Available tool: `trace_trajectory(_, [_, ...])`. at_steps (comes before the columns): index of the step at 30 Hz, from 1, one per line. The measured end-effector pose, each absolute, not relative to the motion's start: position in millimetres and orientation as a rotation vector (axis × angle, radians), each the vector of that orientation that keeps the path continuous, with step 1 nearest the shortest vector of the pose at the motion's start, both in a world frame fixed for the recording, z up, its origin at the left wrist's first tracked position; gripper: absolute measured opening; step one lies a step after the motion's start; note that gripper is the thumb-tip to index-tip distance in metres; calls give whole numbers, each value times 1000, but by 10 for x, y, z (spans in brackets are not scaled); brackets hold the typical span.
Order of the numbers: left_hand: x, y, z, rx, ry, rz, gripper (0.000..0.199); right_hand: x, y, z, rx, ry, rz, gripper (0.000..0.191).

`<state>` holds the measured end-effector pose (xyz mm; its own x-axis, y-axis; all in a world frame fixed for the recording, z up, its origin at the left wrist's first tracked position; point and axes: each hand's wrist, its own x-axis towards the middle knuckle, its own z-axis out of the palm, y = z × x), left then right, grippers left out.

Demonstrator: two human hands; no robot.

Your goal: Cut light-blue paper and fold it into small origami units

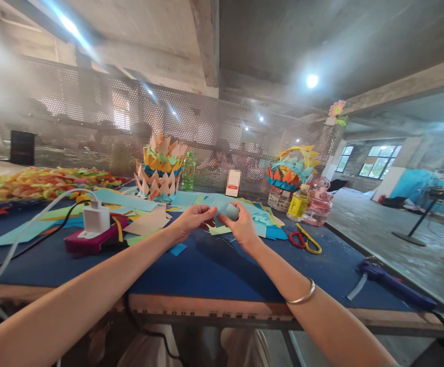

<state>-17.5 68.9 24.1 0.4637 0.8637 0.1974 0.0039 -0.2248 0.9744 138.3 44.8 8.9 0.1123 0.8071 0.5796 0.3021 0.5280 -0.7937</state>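
My left hand (pixel 193 218) and my right hand (pixel 240 224) meet above the middle of the blue table (pixel 214 270). Both pinch a small light blue paper piece (pixel 225 209), which is folded between the fingertips. A metal bangle (pixel 302 295) circles my right wrist. Loose sheets of light blue paper (pixel 260 216) and other coloured paper lie just behind the hands.
Red and yellow scissors (pixel 305 239) lie right of my hands, a blue glue gun (pixel 392 283) at the right edge. A white charger on a magenta block (pixel 94 229) stands left. Paper crown baskets (pixel 160 168), bottles (pixel 188 171) and a pink jar (pixel 318 201) stand behind. People sit behind a mesh screen.
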Motion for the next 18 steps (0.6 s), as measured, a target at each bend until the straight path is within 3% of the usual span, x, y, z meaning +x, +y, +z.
trace_trajectory(7, [-184, 725, 204, 1682, 776, 795, 30, 1379, 442, 72, -920, -1463, 629, 22])
trace_trajectory(18, [-206, 720, 221, 1622, 835, 865, 29, 1408, 468, 71, -966, -1398, 597, 26])
